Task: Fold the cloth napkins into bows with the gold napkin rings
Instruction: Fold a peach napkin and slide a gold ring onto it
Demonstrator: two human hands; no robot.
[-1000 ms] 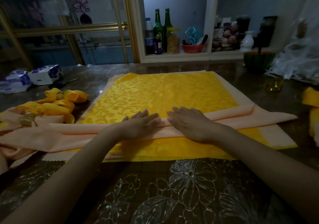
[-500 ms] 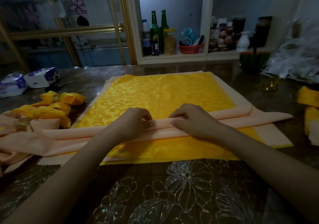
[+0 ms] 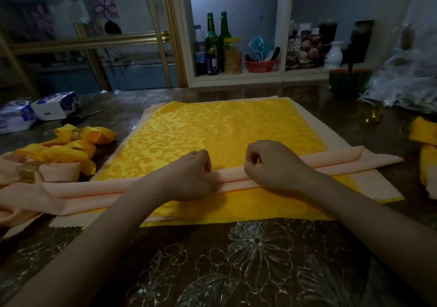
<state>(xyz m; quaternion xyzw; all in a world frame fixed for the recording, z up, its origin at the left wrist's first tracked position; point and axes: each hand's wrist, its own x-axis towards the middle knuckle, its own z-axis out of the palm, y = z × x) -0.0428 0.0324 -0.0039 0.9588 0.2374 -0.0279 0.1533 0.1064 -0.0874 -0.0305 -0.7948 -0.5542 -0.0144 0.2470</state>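
Left hand (image 3: pixel 191 176), right hand (image 3: pixel 272 165) side by side, both pinching folded peach napkin (image 3: pixel 331 162) lying across yellow napkin (image 3: pixel 212 127) beneath hands.

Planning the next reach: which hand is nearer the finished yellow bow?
Left. The left hand pinches the peach fold to the right of the yellow bow; the right hand pinches the same fold farther right, beyond the left hand.

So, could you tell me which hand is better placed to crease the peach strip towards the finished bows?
Left, probably: the left hand pinches the peach strip on the side nearer the finished bows; the right hand would cross over.
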